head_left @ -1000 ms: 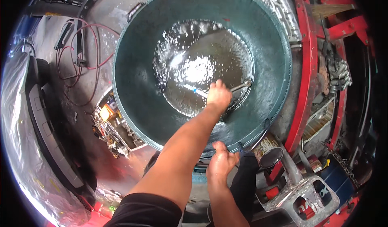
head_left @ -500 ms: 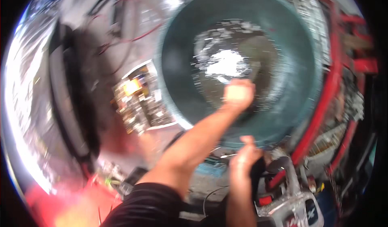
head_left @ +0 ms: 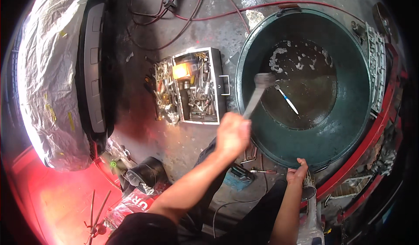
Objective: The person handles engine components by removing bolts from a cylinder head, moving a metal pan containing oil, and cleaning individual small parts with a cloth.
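A long-handled grey tool with a wide, blunt head (head_left: 255,98) is in my left hand (head_left: 233,133), tilted up and away over the left rim of the tub. Motion blurs its head, so I cannot tell its exact kind. The large round dark green tub (head_left: 279,133) stands in front of me with shallow murky liquid and patches of foam at its bottom. In the tub lies a slim white-and-blue stick (head_left: 289,103) with a darker rounded end. At the near rim, my right hand (head_left: 298,172) grips the tub's edge with curled fingers, partly hidden.
Left of the tub, a metal toolbox (head_left: 219,77) holds wrenches and sockets, with a yellow box on top. Red hose (head_left: 200,13) loops across the floor beyond. A bumper (head_left: 92,74) with plastic sheeting stands at left, a black bucket (head_left: 147,175) near it; red metal frame (head_left: 353,157) at right.
My left hand has come up out of the tub and moved left, with the grey tool now visible in it. My right hand stays by the near rim. The view has shifted.
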A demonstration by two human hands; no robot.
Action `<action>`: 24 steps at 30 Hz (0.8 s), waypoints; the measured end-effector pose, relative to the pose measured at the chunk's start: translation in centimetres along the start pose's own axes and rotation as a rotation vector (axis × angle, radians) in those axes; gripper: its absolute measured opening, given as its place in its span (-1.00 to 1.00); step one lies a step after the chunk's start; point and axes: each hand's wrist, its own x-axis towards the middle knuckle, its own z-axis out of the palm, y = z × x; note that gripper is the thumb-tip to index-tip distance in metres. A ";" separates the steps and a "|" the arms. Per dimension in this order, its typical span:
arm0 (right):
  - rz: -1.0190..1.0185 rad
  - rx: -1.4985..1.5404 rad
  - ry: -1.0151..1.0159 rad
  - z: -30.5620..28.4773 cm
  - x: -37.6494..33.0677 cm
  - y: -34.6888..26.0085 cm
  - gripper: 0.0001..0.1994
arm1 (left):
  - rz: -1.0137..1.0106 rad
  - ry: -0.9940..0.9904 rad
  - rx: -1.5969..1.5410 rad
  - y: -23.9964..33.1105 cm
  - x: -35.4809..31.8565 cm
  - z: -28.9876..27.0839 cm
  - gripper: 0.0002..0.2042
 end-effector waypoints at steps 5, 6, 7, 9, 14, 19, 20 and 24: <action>0.115 0.020 -0.039 -1.3 2.2 0.0 -0.69 | -0.642 -0.300 0.260 -15.8 -3.2 -1.8 -0.65; 0.104 0.018 -0.034 -1.3 2.8 0.0 -0.69 | -0.621 -0.307 0.245 -18.9 -3.1 -1.6 -0.64; 0.146 -0.018 -0.102 -1.3 3.1 0.2 -0.71 | -0.602 -0.316 0.229 -21.8 -3.1 -1.6 -0.63; 0.209 -0.096 -0.178 -1.2 2.7 0.9 -0.75 | -0.715 -0.308 0.302 -27.8 -4.0 -3.0 -0.62; 0.137 -0.049 -0.049 -1.4 2.7 0.4 -0.72 | -0.659 -0.295 0.239 -21.8 -4.7 -1.7 -0.55; -0.004 0.061 0.033 -1.2 4.9 3.2 -0.56 | -1.136 -0.493 -0.272 -11.5 -7.5 -0.8 -0.35; -0.007 0.076 0.033 -1.3 4.5 3.2 -0.56 | -1.100 -0.490 -0.348 -9.5 -6.5 -1.2 -0.31; 0.086 0.132 -0.300 -2.5 4.5 2.5 -0.62 | -0.871 -0.397 -0.642 -7.8 -1.2 2.1 -0.19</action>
